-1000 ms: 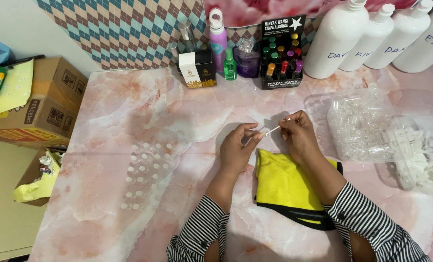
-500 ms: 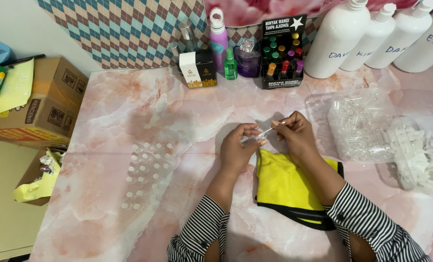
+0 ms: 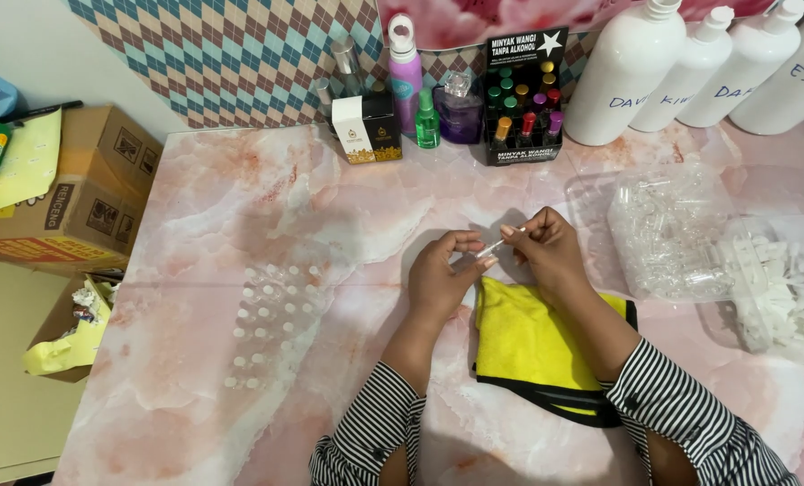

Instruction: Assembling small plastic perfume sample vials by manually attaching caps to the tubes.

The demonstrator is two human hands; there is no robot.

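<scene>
Hands meet mid-table over the pink marble-look table [image 3: 267,207]. Left hand [image 3: 440,279] and right hand [image 3: 546,252] each pinch one end of a small clear vial [image 3: 490,247], thin and tube-like, held slightly tilted just above the tabletop. Fingers of both hands are closed on it, thumbs and fingertips touching the vial; too small to tell if it's capped. Both sleeves are black-and-white striped.

Yellow cloth [image 3: 532,346] with a dark edge lies flat just under the right forearm, close to the person.

Left of the hands: rows of small clear vials [image 3: 271,324] standing upright on the table, well apart from the hands.

Right of the hands: clear plastic bag [image 3: 668,229] full of more clear tubes, near the right hand but not touching. Beyond it, another bag of white caps [image 3: 780,292] at the table's right edge.

Back edge: black display box [image 3: 521,99] of small coloured bottles, a purple spray bottle [image 3: 406,76], a small green bottle [image 3: 427,120], and big white bottles [image 3: 627,72] to the right.

Off the table's left side: cardboard boxes [image 3: 82,193].
</scene>
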